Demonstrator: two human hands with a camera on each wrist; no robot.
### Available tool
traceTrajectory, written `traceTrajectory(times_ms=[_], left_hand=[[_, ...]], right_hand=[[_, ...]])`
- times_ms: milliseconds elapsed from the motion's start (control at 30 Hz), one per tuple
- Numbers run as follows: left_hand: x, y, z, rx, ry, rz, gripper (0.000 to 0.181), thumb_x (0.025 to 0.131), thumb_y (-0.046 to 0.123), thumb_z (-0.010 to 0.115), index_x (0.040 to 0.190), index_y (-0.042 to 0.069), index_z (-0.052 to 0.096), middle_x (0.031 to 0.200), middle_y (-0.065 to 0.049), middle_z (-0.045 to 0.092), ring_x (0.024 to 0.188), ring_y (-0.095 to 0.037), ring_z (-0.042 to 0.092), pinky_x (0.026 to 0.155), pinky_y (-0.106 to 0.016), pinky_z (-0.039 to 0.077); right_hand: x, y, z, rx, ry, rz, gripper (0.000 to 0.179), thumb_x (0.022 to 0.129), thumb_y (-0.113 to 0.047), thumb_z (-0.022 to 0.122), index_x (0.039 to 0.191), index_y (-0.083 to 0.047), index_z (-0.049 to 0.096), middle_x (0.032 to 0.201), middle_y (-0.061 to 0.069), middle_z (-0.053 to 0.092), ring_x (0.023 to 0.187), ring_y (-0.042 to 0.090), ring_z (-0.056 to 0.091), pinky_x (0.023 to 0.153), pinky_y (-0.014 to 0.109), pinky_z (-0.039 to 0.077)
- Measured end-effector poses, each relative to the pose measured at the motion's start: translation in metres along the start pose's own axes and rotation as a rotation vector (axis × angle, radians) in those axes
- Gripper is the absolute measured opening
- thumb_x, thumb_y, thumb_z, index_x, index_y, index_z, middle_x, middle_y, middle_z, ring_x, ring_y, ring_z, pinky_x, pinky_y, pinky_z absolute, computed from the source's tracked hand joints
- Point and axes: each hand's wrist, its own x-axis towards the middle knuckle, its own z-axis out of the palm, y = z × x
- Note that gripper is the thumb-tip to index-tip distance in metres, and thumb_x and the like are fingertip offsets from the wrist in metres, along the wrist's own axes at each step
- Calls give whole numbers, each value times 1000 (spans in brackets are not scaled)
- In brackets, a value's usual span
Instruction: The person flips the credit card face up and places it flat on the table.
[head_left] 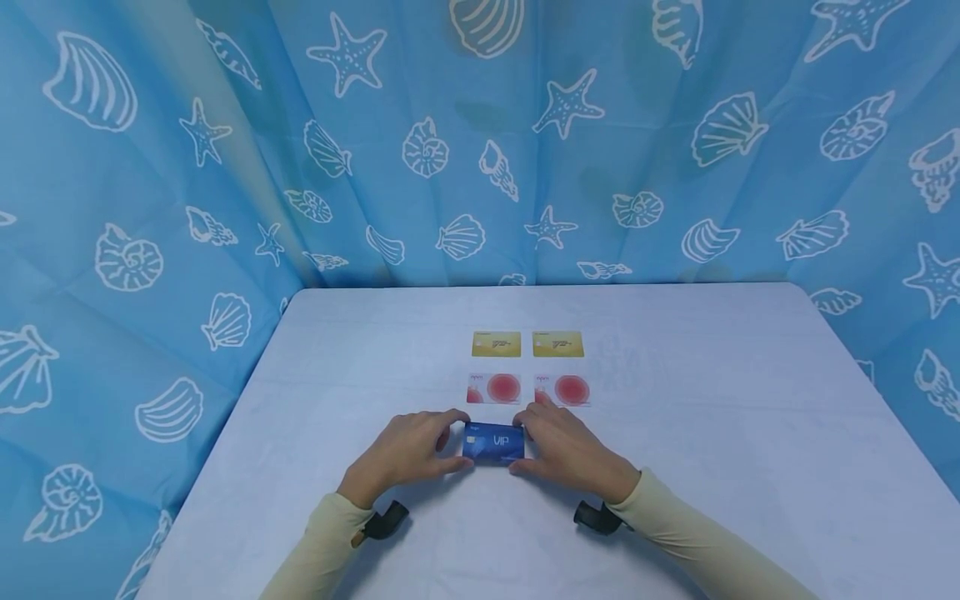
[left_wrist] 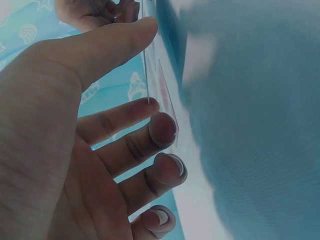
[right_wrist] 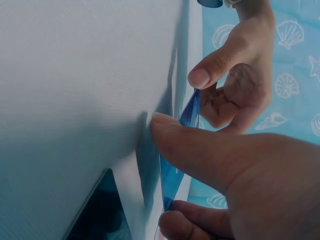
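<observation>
A blue card printed "VIP" [head_left: 493, 450] is held level between both hands, slightly above the white table, as the gap and shadow in the right wrist view suggest. My left hand [head_left: 411, 447] pinches its left end, thumb at the near corner and index finger at the far corner. At the other end, my right hand [head_left: 566, 446] grips the near and far corners the same way. In the left wrist view the left hand's [left_wrist: 95, 125] remaining fingers are bent beside the card's thin edge. The right thumb [right_wrist: 185, 142] covers part of the blue card [right_wrist: 171, 177] in the right wrist view.
Beyond the hands lie two white cards with red circles, a left one [head_left: 493, 388] and a right one [head_left: 562, 390], partly behind the right fingers. Farther back are two yellow cards, left [head_left: 497, 344] and right [head_left: 558, 344]. A blue shell-patterned curtain [head_left: 465, 150] borders the table [head_left: 712, 400].
</observation>
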Motion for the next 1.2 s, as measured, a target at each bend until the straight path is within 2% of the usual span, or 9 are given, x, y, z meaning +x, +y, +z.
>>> traceTrajectory(times_ms=[233, 533, 933, 1200], left_hand=[[0, 0, 1, -9, -21, -20, 63, 85, 53, 80, 137, 20, 63, 80, 9, 58, 73, -8, 52, 66, -26, 44], [0, -1, 2, -4, -23, -28, 62, 85, 50, 81, 136, 20, 64, 83, 8, 61, 76, -9, 53, 68, -27, 45], [1, -4, 6, 8, -17, -13, 61, 86, 50, 81, 136, 19, 64, 86, 8, 64, 77, -9, 54, 70, -26, 47], [1, -4, 6, -2, -29, -23, 61, 86, 50, 81, 136, 18, 65, 91, 6, 68, 79, -9, 55, 73, -28, 49]], right_hand=[[1, -1, 2, -8, -14, 4, 60, 79, -38, 90, 124, -6, 67, 115, 7, 71, 105, 21, 62, 101, 46, 54], [3, -3, 3, -13, -32, 25, 62, 79, -40, 90, 126, -7, 67, 115, 7, 70, 104, 20, 60, 100, 44, 54], [3, -2, 5, -31, -11, -11, 60, 80, -40, 89, 125, -7, 67, 110, 6, 69, 99, 18, 59, 97, 42, 55], [2, -4, 6, -44, -20, 5, 61, 80, -40, 89, 127, -8, 67, 113, 6, 70, 102, 18, 60, 99, 42, 55]])
